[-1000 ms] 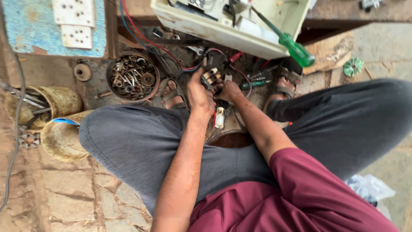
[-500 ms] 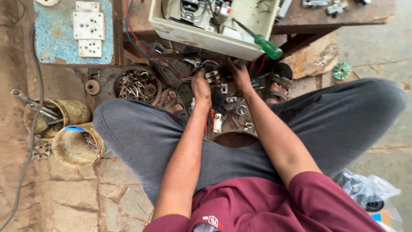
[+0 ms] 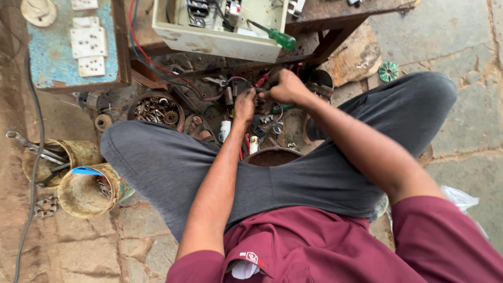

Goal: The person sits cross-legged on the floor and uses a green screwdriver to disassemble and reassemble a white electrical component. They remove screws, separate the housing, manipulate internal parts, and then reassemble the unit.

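Head view is showing me sitting cross-legged, both hands meeting over a small dark part [image 3: 241, 86] on the cluttered ground between my knees. My left hand [image 3: 244, 105] is curling closed on it from below, nearer to it, while my right hand [image 3: 285, 86] is pinching something at its right side; its long axis I cannot tell.

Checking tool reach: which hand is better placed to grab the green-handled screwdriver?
Probably the right hand: it sits nearer the green-handled screwdriver, almost directly below its handle. The left hand is lower and farther away.
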